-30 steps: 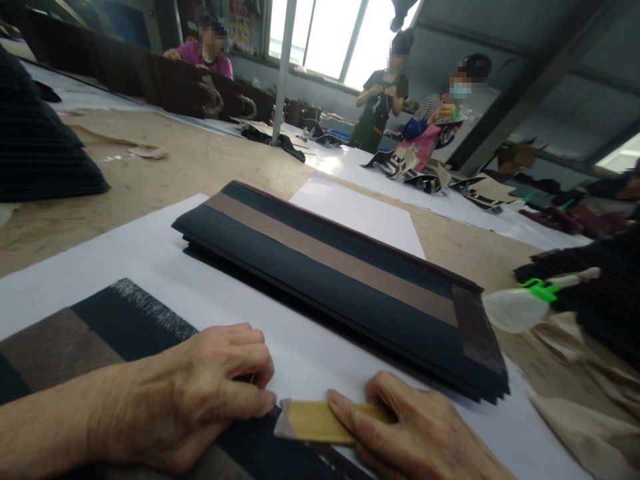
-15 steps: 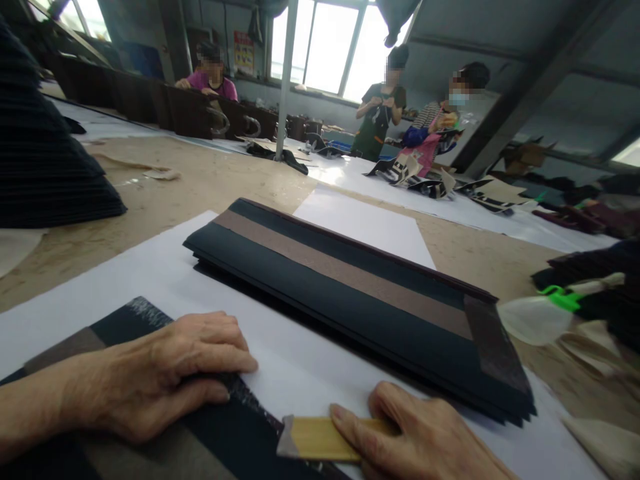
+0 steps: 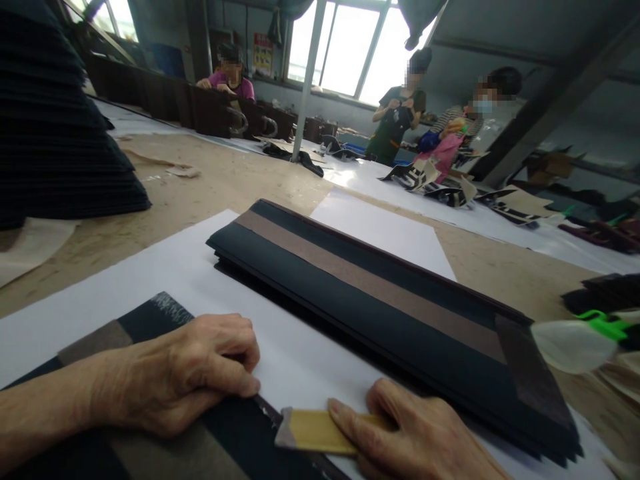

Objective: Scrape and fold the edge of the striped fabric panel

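Observation:
A dark navy panel with brown strips (image 3: 237,420) lies at the near left on white paper. My left hand (image 3: 190,373) rests over it, its fingers curled and the thumb pressed to the forefinger at the panel's far edge. That edge looks dark brown with whitish specks. In my right hand (image 3: 420,433) is a flat yellow scraper-like tool (image 3: 320,430) with a greyish, wrapped-looking tip. The tip touches or hovers just over the panel's edge, right of my left thumb. Beyond both hands sits a stack of similar panels (image 3: 350,300), navy with a brown strip.
A tall stack of dark sheets (image 3: 65,147) rises at the left. On the right lies a translucent bottle with a green cap (image 3: 575,343), close to the panel stack. White paper (image 3: 150,257) covers part of the tan table (image 3: 240,177). Several people work farther back.
My left fingers have curled in from a straighter pose, closing at the panel's edge. The tool has shifted slightly up. The whole scene has slid right as the camera turned.

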The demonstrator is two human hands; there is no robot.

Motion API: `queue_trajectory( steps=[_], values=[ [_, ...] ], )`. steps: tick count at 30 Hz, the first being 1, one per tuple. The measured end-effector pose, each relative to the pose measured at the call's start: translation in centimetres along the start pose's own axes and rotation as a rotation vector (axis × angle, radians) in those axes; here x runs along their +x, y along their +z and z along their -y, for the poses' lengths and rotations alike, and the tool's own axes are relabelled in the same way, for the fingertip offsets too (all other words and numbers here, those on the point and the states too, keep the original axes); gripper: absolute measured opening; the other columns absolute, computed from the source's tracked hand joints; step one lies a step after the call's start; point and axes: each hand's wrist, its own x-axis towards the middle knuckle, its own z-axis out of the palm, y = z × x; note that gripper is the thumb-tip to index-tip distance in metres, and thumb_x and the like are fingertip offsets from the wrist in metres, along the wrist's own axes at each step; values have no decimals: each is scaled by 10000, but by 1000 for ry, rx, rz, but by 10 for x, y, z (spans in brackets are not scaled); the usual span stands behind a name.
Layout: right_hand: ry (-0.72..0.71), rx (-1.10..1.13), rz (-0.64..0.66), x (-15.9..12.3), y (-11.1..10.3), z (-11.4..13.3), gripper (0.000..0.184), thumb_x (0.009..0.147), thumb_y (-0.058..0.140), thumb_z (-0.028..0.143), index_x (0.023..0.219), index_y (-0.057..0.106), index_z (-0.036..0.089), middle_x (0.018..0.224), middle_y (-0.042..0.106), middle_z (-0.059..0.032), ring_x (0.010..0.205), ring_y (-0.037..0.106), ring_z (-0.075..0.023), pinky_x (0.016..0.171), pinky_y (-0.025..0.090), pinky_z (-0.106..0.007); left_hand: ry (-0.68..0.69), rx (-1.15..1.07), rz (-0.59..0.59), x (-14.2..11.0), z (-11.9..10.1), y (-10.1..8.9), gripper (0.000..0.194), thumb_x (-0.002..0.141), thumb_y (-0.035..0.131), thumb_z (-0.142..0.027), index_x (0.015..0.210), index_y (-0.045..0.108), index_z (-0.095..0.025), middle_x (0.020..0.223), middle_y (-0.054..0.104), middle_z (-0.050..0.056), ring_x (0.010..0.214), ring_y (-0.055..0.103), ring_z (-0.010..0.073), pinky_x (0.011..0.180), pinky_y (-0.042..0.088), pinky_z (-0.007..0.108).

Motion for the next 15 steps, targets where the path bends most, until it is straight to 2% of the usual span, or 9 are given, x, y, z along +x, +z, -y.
queue_trajectory(
  steps=[8,13,15],
  values=[
    [-54,-4,-49,19,6,0,393,994,367,303,1382,428,294,809,521,-34,513,502,-115,433,377,-196,-20,41,33,2,0,0,338,759,371,26,962,565,-162,844,549,58,747,486,161,671,383,312],
    [-69,-5,-36,29,1,2,427,961,444,280,1387,419,286,812,520,-32,510,485,-115,426,348,-202,-17,65,69,4,-2,-1,355,734,375,18,978,565,-155,833,547,61,720,475,168,640,364,318],
    [-85,-24,-46,31,0,1,448,944,475,269,1388,417,272,818,522,-35,537,503,-122,437,358,-204,-28,36,69,1,-1,-4,362,767,387,17,1037,548,-162,842,550,57,736,489,166,663,386,312]
  ],
)
